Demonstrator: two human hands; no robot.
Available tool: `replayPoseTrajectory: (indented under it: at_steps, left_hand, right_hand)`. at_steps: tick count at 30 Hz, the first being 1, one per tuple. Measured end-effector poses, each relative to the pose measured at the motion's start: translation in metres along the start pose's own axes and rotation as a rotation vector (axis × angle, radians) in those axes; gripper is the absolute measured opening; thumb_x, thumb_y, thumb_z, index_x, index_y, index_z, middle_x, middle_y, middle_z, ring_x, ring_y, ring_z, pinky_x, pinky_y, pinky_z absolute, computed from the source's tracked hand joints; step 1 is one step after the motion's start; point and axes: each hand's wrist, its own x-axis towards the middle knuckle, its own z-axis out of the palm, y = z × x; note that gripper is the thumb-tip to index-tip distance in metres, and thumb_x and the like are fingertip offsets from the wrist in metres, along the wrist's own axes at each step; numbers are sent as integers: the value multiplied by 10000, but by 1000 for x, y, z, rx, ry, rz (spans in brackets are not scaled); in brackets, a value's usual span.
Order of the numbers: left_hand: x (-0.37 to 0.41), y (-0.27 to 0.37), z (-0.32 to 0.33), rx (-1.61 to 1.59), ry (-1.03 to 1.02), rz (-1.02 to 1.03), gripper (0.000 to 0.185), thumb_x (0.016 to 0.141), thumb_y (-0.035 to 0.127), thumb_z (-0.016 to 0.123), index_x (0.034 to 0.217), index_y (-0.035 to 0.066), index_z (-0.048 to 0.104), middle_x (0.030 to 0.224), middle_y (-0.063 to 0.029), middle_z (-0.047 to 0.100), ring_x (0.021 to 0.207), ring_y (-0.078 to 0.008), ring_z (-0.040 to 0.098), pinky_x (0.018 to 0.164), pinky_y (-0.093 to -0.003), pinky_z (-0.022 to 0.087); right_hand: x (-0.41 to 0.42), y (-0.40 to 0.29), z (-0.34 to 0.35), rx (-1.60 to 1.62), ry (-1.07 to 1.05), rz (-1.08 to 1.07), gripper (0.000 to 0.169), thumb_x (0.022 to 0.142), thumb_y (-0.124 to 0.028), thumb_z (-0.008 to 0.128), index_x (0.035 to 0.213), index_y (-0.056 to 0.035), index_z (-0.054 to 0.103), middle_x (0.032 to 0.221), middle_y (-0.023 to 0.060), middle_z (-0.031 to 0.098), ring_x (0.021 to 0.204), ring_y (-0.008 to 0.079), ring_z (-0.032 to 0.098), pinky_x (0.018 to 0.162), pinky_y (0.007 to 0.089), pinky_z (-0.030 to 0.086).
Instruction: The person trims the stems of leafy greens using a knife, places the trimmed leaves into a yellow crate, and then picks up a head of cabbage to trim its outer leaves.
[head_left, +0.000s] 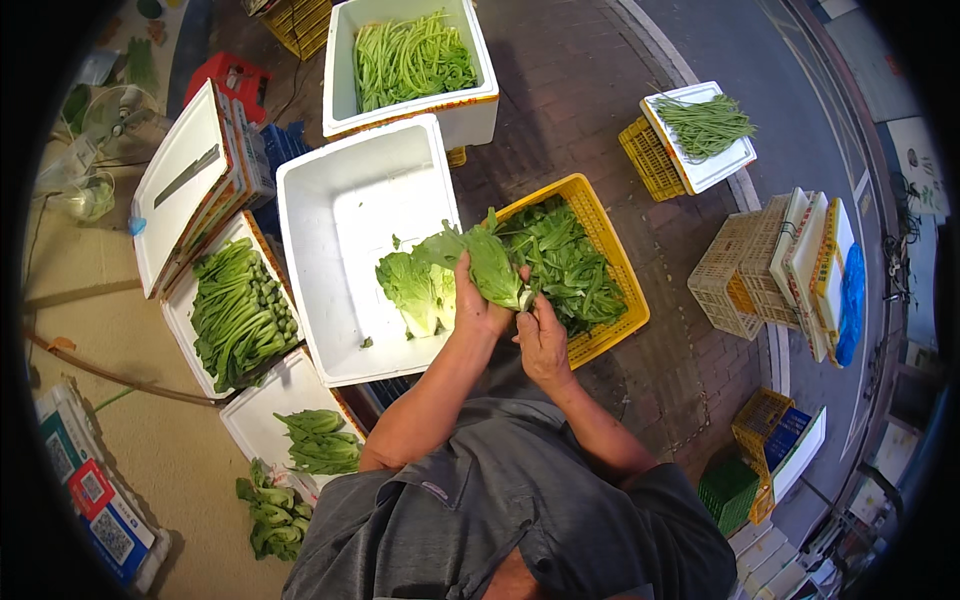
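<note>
My left hand (480, 306) is wrapped around a leafy lettuce head (491, 266), held over the gap between two containers. At its pale cut stem end, my right hand (541, 337) grips with bent fingers; whether a small tool is also in those fingers is hidden. Below and left, a white foam box (352, 330) contains pale green lettuce heads (409, 289) and a few loose leaf scraps. A yellow plastic crate (592, 347) on the right is filled with darker loose leaves (574, 262).
Green beans fill another foam box (412, 64) ahead. To the left are a knife (187, 176) on a foam lid (169, 217), and stalked greens (240, 311) in a tray. Lettuce bunches (322, 442) rest nearer me. Stacked crates (739, 277) stand by the kerb at right.
</note>
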Motion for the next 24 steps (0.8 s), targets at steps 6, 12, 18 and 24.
replayPoseTrajectory:
  at_steps: [6,12,18,24]
  left_hand:
    - [-3,-4,7,-17,36,33,497,917,519,527,1029,39,590,837,-166,591,829,-331,594,841,-471,528]
    - [-3,26,10,65,-13,186,469,889,490,603,1131,89,595,936,-116,608,821,-314,594,809,-499,528]
    - [-41,86,-23,211,28,382,477,899,499,567,1199,129,581,1034,-67,640,843,-255,623,749,-483,532]
    - [-113,147,-98,237,224,626,490,893,499,587,1230,144,578,1084,-42,640,925,-236,616,797,-491,511]
  right_hand:
    - [-4,11,-11,215,-32,156,426,1023,-166,436,1433,-48,417,713,-7,466,573,54,437,618,245,518]
    - [11,58,-67,450,169,587,449,1036,-369,400,1379,-93,486,640,12,454,467,103,410,529,319,514]
    - [40,124,-127,532,284,937,676,970,-647,341,1110,-39,601,583,12,416,442,148,350,527,372,438]
    - [50,157,-129,367,97,901,279,972,-366,575,904,-96,552,601,1,450,425,131,356,449,328,382]
